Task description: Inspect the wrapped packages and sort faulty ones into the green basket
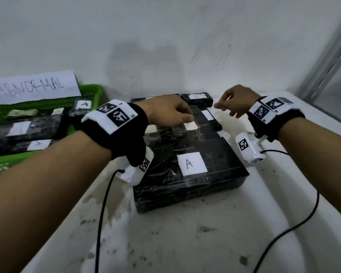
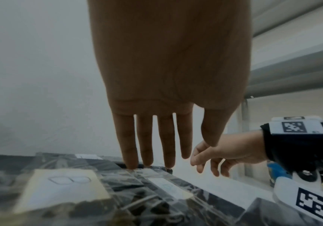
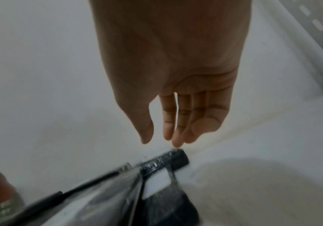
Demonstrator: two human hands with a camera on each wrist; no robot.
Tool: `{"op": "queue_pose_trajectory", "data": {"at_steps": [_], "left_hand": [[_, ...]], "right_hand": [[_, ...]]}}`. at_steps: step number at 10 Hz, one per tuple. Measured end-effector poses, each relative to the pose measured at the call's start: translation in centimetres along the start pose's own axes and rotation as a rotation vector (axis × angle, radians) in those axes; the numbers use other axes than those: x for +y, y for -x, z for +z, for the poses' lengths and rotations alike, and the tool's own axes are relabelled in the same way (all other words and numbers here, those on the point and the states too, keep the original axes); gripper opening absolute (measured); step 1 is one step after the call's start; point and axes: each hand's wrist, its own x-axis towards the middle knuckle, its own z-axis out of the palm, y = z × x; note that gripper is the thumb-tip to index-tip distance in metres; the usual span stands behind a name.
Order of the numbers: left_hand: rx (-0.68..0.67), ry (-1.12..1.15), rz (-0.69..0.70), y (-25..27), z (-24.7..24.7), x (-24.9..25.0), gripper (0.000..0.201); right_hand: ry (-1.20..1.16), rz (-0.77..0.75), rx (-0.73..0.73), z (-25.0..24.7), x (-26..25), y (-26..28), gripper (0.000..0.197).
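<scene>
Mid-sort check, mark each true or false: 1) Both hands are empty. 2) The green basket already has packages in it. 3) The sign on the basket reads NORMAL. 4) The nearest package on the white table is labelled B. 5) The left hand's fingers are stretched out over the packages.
1) True: the left hand and the right hand hold nothing.
2) True: wrapped packages lie in the green basket.
3) False: the sign reads ABNORMAL.
4) False: the nearest package on the white table carries an A label.
5) True: the fingers are straight.
</scene>
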Motion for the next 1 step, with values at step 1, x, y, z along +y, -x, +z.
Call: {"op": "queue_pose_trajectory", "data": {"at_steps": [1], "left_hand": [[0.163,0.076,0.012,2.31,-1.29,-1.14,0.03]], "right_hand": [[0.079,-0.115,0.076,-2.29,-3.97,1.82,0.022]]}}
